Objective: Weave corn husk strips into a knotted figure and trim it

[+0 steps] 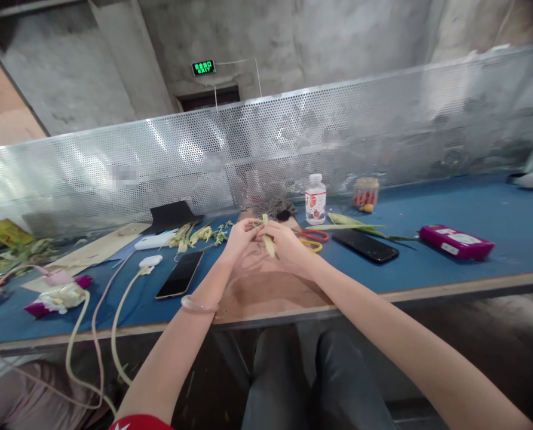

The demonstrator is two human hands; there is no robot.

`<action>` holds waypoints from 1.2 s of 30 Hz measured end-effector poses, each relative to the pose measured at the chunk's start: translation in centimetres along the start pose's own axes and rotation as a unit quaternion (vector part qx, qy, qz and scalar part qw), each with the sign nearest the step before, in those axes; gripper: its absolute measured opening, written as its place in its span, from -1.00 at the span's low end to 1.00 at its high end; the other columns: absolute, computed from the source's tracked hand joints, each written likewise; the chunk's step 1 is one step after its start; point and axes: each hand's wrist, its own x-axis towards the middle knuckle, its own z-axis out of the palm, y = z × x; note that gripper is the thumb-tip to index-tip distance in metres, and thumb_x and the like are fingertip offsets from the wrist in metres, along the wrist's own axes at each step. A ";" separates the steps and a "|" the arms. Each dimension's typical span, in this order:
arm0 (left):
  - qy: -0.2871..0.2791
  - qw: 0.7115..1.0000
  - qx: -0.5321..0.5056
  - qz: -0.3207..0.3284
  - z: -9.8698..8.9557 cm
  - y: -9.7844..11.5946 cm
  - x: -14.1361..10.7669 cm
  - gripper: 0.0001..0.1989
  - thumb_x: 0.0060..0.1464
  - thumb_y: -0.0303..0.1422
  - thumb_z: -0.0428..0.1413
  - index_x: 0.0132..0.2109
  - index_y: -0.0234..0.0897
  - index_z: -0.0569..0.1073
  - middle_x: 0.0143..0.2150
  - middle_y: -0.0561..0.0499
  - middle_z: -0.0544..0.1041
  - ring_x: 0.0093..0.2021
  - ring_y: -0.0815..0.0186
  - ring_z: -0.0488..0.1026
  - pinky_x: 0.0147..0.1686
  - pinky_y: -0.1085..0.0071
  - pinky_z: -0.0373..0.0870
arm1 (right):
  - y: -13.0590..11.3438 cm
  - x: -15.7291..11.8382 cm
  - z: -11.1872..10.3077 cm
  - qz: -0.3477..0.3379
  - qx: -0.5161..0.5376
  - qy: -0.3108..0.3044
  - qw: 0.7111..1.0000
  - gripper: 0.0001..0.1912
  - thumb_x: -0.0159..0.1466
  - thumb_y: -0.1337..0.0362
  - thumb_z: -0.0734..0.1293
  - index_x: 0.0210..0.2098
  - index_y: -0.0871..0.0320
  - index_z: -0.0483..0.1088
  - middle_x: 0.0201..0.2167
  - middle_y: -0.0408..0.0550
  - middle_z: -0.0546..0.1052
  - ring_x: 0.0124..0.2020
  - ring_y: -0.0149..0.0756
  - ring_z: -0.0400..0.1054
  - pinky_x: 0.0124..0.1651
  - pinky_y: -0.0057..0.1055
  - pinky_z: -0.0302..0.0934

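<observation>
Over a brown board (266, 292) at the table's front, my left hand (243, 237) and my right hand (287, 242) meet with fingers bent inward. Between them is a pale green-yellow leaf strip (269, 239), which looks like a piece of corn husk. Both hands' fingertips are closed on it, its lower end pointing down toward me. Just left of my left hand lie woven or folded leaf pieces (199, 236). Beyond my hands sits a tangle of grey thread or wire (273, 208). Red-handled scissors (314, 236) lie right beside my right hand.
Phones lie left (180, 275) and right (365, 245) on the blue table (463, 209). Beyond stand a white bottle (315, 200) and a jar (365, 192), before a perforated metal screen (284, 143). A purple tissue pack (455, 242) lies right; charging cables (118, 310) droop over the left edge.
</observation>
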 end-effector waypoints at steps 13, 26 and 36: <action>-0.027 1.000 -0.013 -0.002 0.5 0.5 -0.4 -0.66 -0.06 -0.24 0.21 -0.15 -0.35 0.46 -0.32 -0.04 0.55 -0.39 0.35 0.48 -0.31 0.38 0.46 | 1.2 0.7 -1.3 0.300 0.211 0.145 0.919 -0.85 0.01 0.23 0.36 -0.46 0.20 0.45 -0.41 -0.03 0.56 -0.33 -0.26 0.41 -0.20 -0.31 0.27; -0.072 0.994 -0.082 0.012 0.9 0.5 -0.6 -0.66 -0.11 -0.32 0.26 -0.15 -0.34 0.45 -0.25 -0.04 0.54 -0.26 0.34 0.46 -0.17 0.36 0.39 | 2.1 0.7 -0.6 0.240 0.185 0.129 0.944 -0.83 0.11 0.18 0.30 -0.49 0.16 0.36 -0.42 -0.08 0.47 -0.35 -0.32 0.34 -0.20 -0.35 0.24; -0.055 0.993 -0.104 0.011 1.1 0.5 -0.7 -0.68 -0.14 -0.32 0.26 -0.20 -0.31 0.42 -0.29 0.01 0.51 -0.27 0.34 0.46 -0.19 0.35 0.38 | 0.6 0.8 -1.1 0.220 0.236 0.129 0.938 -0.89 0.12 0.23 0.30 -0.45 0.15 0.37 -0.37 -0.07 0.46 -0.31 -0.31 0.36 -0.18 -0.35 0.28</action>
